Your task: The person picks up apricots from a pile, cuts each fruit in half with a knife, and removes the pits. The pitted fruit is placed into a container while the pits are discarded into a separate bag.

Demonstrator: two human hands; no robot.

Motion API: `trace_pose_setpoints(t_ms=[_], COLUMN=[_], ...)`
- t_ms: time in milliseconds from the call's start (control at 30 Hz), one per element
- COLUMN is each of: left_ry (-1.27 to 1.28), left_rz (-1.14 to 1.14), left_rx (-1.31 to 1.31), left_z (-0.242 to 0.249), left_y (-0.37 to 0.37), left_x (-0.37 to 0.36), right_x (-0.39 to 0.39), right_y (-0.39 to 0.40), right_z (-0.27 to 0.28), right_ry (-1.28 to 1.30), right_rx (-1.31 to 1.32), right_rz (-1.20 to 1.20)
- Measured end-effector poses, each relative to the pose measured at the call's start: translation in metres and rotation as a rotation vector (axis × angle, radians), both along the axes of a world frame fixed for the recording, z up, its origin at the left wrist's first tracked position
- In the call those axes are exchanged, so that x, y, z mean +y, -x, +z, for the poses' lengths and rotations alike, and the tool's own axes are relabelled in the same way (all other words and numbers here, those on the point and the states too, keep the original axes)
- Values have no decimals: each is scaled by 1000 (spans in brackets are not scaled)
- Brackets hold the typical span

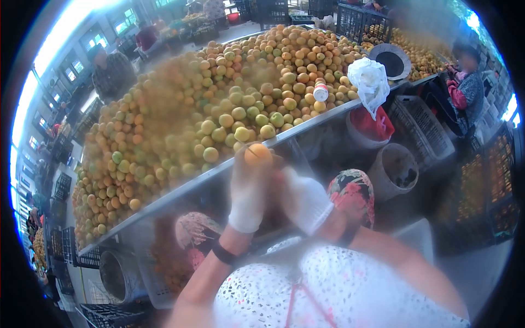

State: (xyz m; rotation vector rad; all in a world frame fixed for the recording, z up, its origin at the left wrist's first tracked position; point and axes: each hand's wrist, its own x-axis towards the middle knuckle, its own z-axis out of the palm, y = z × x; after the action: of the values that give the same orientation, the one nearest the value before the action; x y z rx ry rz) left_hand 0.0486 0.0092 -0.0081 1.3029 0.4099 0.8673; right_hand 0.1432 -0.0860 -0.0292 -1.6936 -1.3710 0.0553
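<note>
Both hands wear white gloves and meet in front of the body, at the near edge of a table [180, 191] heaped with orange and green-yellow round fruit [235, 101]. My left hand [247, 188] is closed round an orange fruit [258, 154], whose top shows above the fingers. Close against it on the right is my right hand [295, 194], its fingers blurred and partly hidden. Whether the right hand grips the fruit or something else cannot be made out. A thin dark line crosses the top of the held fruit.
On the heap's right lie a small white container [321, 92], a white plastic bag [369, 79] and a dark round dish [389, 61]. Buckets [394, 170] and a crate [424, 128] stand below. One person [467, 90] sits at right; another [112, 71] is across the table.
</note>
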Motion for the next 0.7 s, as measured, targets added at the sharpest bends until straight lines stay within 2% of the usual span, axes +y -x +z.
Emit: trace_pose_setpoints(t_ms=[33,67,100,167,300,367,400,467,567,700], left_ry=[61,312,311,616,487,184,184,360,429,279], left_rz=[-66,-143,-141,-223,-219,-66,-63,-132,-201,-85], left_rx=[-13,-144,-146,-253,-112,80,81,51,58,41], left_z=[-3,-9,-9,-7,6,0,-6,-20,-26,-19], left_y=[1,-1,-1,-3,2,6,5,3,2,0], left_x=[3,8,7,7,5,7,10,17,25,20], right_x=[-2,-3,-4,-3,-7,-5,-2,4,9,7], right_y=[2,3,4,2,1,-3,-4,-2,-2,-7], right_z=[2,4,3,0,4,-4,-5,-8,1,-8], right_ry=[55,111,110,77,62,116,117,113,66,125], right_rx=[-17,-33,-34,-85,0,-34,-33,-16,41,44], right_rz=[-25,-48,-46,5,-50,-34,-31,-50,-33,-3])
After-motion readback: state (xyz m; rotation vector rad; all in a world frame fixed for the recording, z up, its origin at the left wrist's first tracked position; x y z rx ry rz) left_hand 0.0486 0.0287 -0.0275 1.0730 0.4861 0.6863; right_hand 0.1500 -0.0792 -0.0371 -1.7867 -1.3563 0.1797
